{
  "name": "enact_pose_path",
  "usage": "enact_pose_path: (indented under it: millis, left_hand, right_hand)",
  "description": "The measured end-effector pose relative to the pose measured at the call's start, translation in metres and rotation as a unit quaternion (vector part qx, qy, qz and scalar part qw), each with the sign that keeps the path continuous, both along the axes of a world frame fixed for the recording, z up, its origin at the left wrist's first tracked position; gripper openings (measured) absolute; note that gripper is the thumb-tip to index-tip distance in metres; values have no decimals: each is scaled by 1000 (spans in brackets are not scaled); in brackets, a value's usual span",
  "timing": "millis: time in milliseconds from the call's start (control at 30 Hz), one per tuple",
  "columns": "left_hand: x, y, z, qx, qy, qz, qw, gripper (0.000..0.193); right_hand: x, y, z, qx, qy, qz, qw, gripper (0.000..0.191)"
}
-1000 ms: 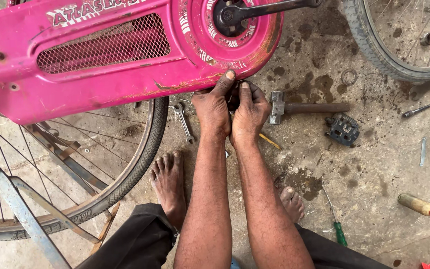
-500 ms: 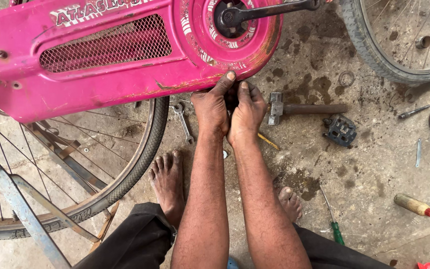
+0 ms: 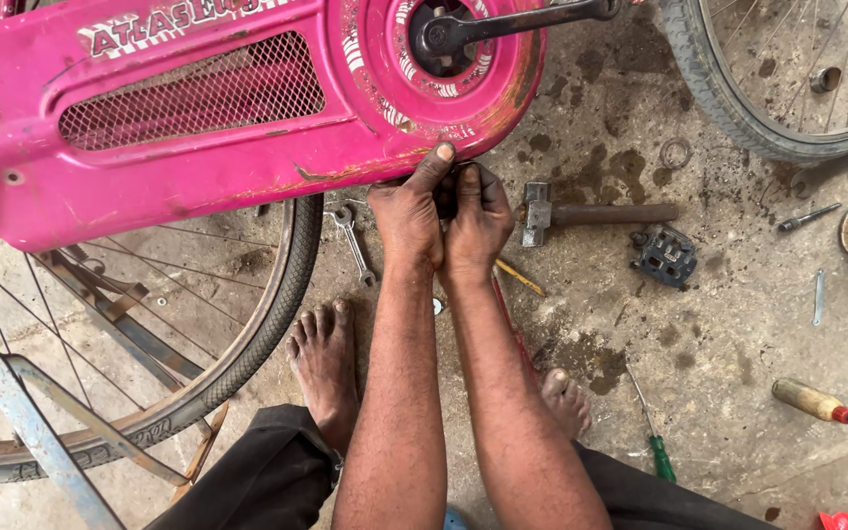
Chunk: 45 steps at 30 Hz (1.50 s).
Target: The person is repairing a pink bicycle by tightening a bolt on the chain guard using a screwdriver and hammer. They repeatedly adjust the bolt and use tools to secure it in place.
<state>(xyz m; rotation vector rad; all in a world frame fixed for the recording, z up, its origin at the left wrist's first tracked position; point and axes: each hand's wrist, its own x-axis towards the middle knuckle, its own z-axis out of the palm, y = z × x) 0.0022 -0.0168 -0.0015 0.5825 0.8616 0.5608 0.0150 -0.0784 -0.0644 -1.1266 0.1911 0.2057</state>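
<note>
Pink chain guard [image 3: 198,128] just above both hands [image 3: 441,218].

Both bare forearms rise side by side from the bottom centre of the frame, nearly parallel, to the middle, where the wrists almost touch. The left hand [image 3: 406,218] lies knuckles up, its thumb stretched up and to the right, the other fingers curled under and out of sight. The right hand [image 3: 478,221] is pressed against it, its fingers bent and bunched at the top. Two bare feet are planted either side of the arms, below them dark trouser legs.
</note>
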Motion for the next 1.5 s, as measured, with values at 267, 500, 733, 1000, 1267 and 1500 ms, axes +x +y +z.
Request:
enact_pose_path:
  millis: [267, 500, 733, 1000, 1267, 1500]
  left_hand:
    - [-2, 5, -1, 1, 10, -12, 1000, 23]
    - [4, 4, -1, -34, -27, 20, 999, 27]
    - [2, 4, 0, -12, 9, 9, 1000, 20]
    - [3, 2, 0, -24, -27, 29, 999, 27]
    - [3, 3, 0, -31, -11, 15, 999, 27]
    - [3, 2, 0, -29, -30, 26, 999, 37]
  right_hand:
    - [-3, 6, 14, -90, -44, -10, 995, 18]
    - [2, 6, 45, 32, 59, 7, 998, 26]
    - [1, 0, 43, 117, 97, 17, 988, 29]
    - [-1, 3, 33, 108, 76, -5, 991, 26]
    - [5, -4, 41, 122, 145, -8, 982, 17]
    - [7, -22, 18, 102, 99, -28, 989, 16]
